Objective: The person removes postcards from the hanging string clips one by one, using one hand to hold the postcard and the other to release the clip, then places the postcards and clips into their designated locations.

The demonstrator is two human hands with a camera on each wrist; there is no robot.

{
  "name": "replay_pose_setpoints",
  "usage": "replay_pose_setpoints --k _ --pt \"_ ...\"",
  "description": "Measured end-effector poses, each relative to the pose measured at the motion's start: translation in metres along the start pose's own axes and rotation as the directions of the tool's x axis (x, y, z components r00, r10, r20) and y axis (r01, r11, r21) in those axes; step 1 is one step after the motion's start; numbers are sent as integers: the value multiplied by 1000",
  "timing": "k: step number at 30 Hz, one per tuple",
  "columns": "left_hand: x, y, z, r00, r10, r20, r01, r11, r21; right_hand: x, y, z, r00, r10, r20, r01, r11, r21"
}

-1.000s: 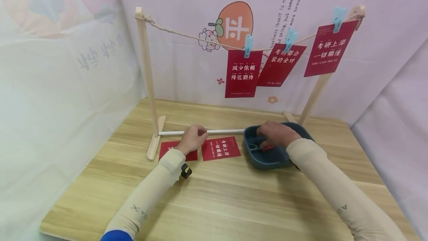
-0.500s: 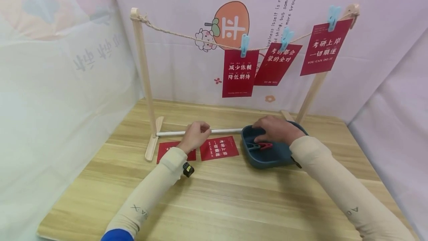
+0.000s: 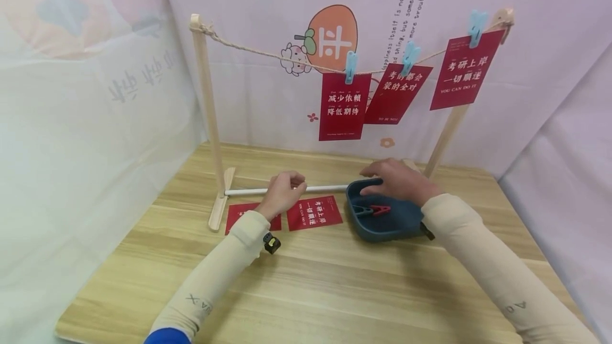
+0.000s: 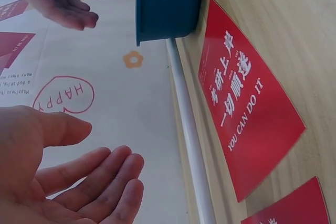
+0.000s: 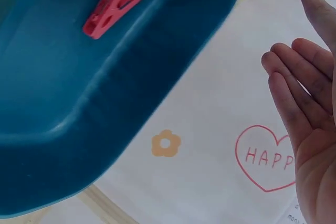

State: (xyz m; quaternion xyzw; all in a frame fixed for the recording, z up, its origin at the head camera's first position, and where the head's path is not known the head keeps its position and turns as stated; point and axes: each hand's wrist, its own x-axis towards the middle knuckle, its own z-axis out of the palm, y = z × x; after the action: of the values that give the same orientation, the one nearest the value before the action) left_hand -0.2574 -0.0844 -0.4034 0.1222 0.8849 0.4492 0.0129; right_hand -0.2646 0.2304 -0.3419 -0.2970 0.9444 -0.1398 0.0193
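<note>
My left hand (image 3: 282, 194) hovers over two red printed cards, a right one (image 3: 315, 216) and a left one (image 3: 239, 214) that it partly hides. Its fingers are relaxed and hold nothing, as the left wrist view shows. Above the dark blue basin (image 3: 382, 235) is my right hand (image 3: 404, 180), fingers loosely extended with nothing in them; the right wrist view shows its bare palm (image 5: 320, 156). Inside the basin lie a red clothespin (image 3: 381, 210) and a blue-green clothespin (image 3: 363, 211) side by side.
Behind, a rope (image 3: 258, 49) sags between two wooden posts (image 3: 207, 100). Light blue clothespins (image 3: 350, 65) clip three red cards (image 3: 344, 123) to it. A white rod (image 3: 325, 189) runs low between the posts, behind the cards on the wooden table (image 3: 296, 291).
My right hand has risen from among the clothespins in the basin and drawn back above it, uncovering the red one. My left hand has shifted slightly right, fingers loosening.
</note>
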Motion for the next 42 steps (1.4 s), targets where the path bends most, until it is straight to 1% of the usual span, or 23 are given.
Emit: replay_pose_setpoints --k 4,8,12,15,18,21,24,30,34,37,40,42 --pt "1 1 0 1000 15 1 -15 1000 -6 -1 -4 -6 999 2 -51 0 999 41" --pt "2 1 0 999 32 -8 -32 999 -10 -1 -8 -12 995 -6 -97 11 998 56" --pt "3 3 0 999 50 -19 -51 998 -27 -4 -10 -17 992 14 -126 -4 997 83" --pt "3 5 0 998 50 -24 -51 997 -49 -6 -13 -22 988 26 -155 -8 993 117" --pt "4 8 -1 998 53 -39 -56 996 -66 -6 -15 -28 979 -1 -206 26 992 121" --pt "3 11 -3 997 60 -57 -65 994 -86 -7 -16 -32 965 -36 -259 62 993 96" --pt "3 13 -4 996 59 -69 -66 993 -94 -7 -18 -37 955 -40 -294 71 993 96" --pt "6 17 -7 995 56 -84 -64 993 -95 -8 -21 -46 940 -40 -339 82 990 111" --pt "8 20 -9 992 81 -102 -92 990 -106 -10 -25 -52 936 -18 -352 64 991 119" --pt "10 22 -10 987 106 -119 -120 987 -111 -11 -28 -56 933 -17 -359 63 991 116" --pt "10 24 -11 984 115 -134 -130 985 -110 -10 -29 -59 931 -28 -365 71 992 106" --pt "11 26 -11 983 118 -141 -134 985 -108 -10 -31 -62 930 -21 -367 66 992 110"
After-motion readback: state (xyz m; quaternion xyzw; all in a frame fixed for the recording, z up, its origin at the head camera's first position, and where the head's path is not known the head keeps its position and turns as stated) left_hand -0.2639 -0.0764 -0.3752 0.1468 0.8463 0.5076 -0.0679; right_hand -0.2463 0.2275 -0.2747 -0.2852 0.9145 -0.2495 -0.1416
